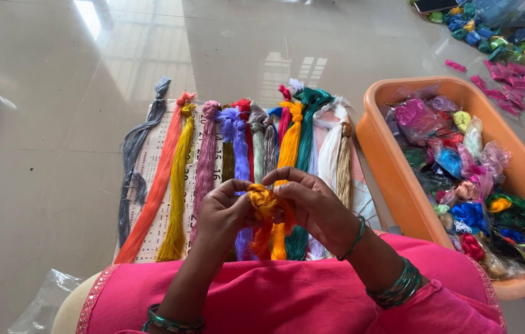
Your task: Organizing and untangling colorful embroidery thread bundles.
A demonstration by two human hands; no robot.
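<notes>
Both hands, the left hand (224, 210) and the right hand (312, 204), are clamped on an orange thread bundle (266, 213) held above the row of coloured skeins (237, 154). Knotting it neatly probably calls for keeping the strands taut and gathered, fingers close to the loop.

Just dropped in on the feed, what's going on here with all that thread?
A person seated on the floor holds an orange-yellow thread bundle between the left hand and right hand, its top bunched into a knot at the fingers. Beyond the hands, a row of coloured thread hanks lies side by side on a printed sheet. To the right, an orange plastic tub holds bagged threads. More small thread bundles lie scattered on the floor at upper right.
</notes>
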